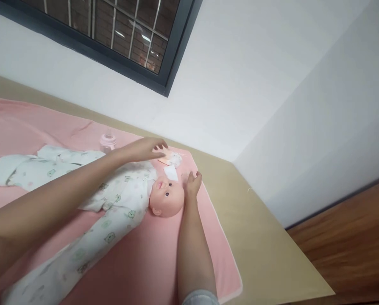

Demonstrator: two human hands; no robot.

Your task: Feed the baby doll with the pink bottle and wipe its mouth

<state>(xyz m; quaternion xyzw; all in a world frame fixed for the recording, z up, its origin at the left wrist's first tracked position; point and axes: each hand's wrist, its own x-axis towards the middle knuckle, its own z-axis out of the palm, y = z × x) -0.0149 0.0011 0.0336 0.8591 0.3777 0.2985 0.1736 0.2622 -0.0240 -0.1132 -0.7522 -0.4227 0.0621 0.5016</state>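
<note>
A baby doll (167, 199) in a white printed sleepsuit (122, 186) lies on its back, head to the right. My left hand (148, 149) reaches across above the doll's body, its fingers apart and bent, at a small orange-and-white packet (165, 159). Whether the fingertips touch the packet I cannot tell. Just below it lies a small white square (170, 173), like a folded tissue or pad. Beside the crown of the doll's head is my right hand (193, 183), fingers loosely parted, with nothing visible in it.
A pink baby bottle (108, 142) stands on the far side of the doll. Under everything spreads a pink blanket (218, 258) on a tan tabletop (256, 237). A white wall (227, 84) with a barred window (129, 34) bounds the far edge.
</note>
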